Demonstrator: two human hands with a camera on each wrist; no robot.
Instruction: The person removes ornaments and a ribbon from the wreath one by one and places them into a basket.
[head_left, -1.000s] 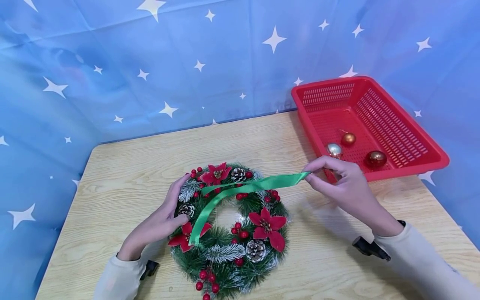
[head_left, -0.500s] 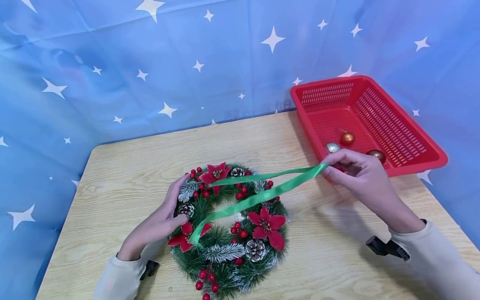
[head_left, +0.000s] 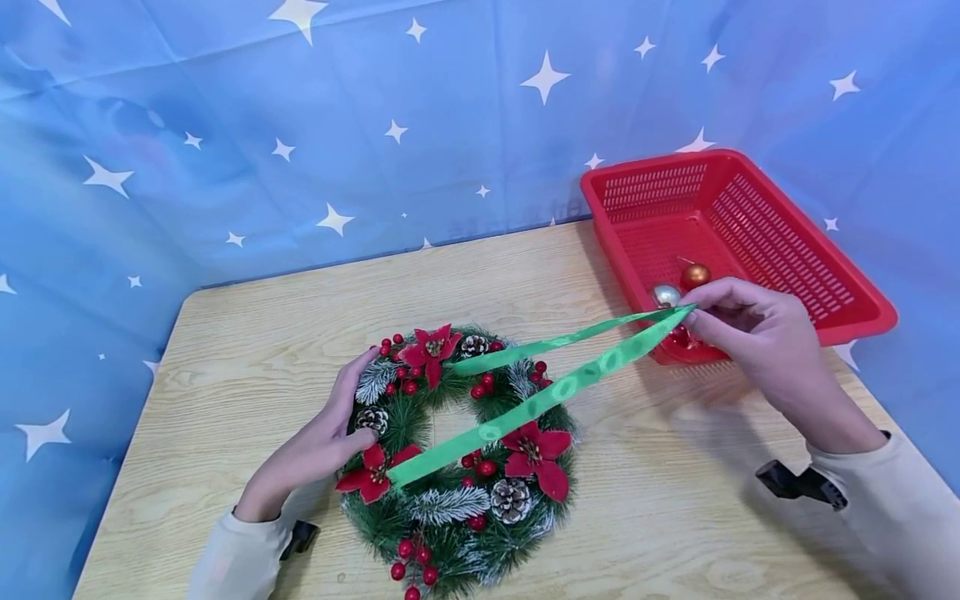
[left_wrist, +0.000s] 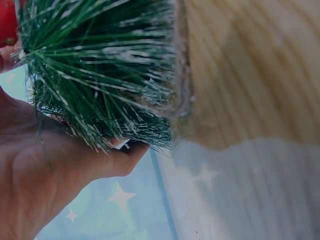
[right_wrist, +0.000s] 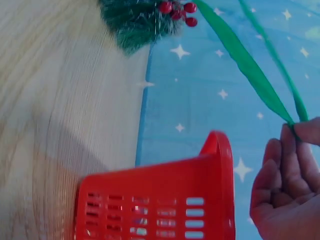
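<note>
A Christmas wreath (head_left: 438,508) of green sprigs, red poinsettias, berries and pine cones lies flat on the table. My left hand (head_left: 322,446) holds its left side, thumb over the top and fingers along the outer edge; the left wrist view shows the palm against the sprigs (left_wrist: 100,65). My right hand (head_left: 765,342) pinches the far end of a green ribbon (head_left: 558,389) between thumb and fingertips. Two strands run back from that pinch, slanting across the wreath to its left poinsettia and its upper part. In the right wrist view both strands (right_wrist: 245,62) meet at the fingertips.
A red plastic basket (head_left: 862,300) stands at the back right, partly behind my right hand. Inside it are a gold bauble (head_left: 695,276), a silver bauble (head_left: 666,295) and something red. A blue starry cloth (head_left: 450,167) hangs behind the wooden table (head_left: 285,325).
My right hand has moved right and slightly up toward the basket, drawing the ribbon from slack to nearly straight, its two strands spread apart. The left hand and wreath have stayed in place.
</note>
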